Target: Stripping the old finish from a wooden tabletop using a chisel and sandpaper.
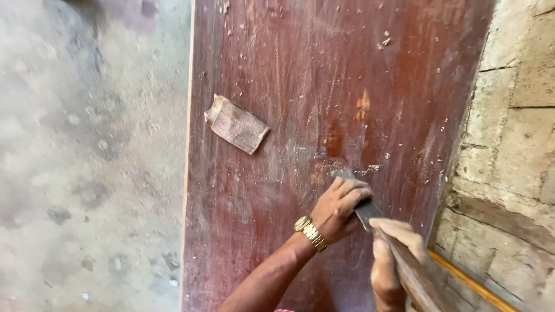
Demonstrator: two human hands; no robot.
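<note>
A: What's in the hands rn?

B: A long flat-bladed scraping tool (370,214) w/ a dark metal blade and a brownish wooden handle. Its long axis runs diagonally, handle at near right, blade tip pointing far-left, and it lies low against the board.

A: Which board?

B: The big reddish-brown wooden board (277,242), prob. a door panel, lying flat and running near to far. Finish is scuffed and pale w/ dust, w/ a few bare orange-ish patches around the middle.

A: And the hands?

B: The left hand (338,208) (gold wristwatch on that wrist) is curled over the blade end, fingers pressing it down on the wood. The right hand (388,263) is closed around the handle, nearer and to the right. The blade tip sits just under the left fingers, beside a patch of pale scrapings (367,169).

A: Anything else on it?

B: A worn rectangular piece of brown sandpaper (236,123), lying tilted on the board, far-left of the hands, well apart. Dusty grey concrete floor (87,156) on the left, rough block wall (509,138) on the right.
</note>
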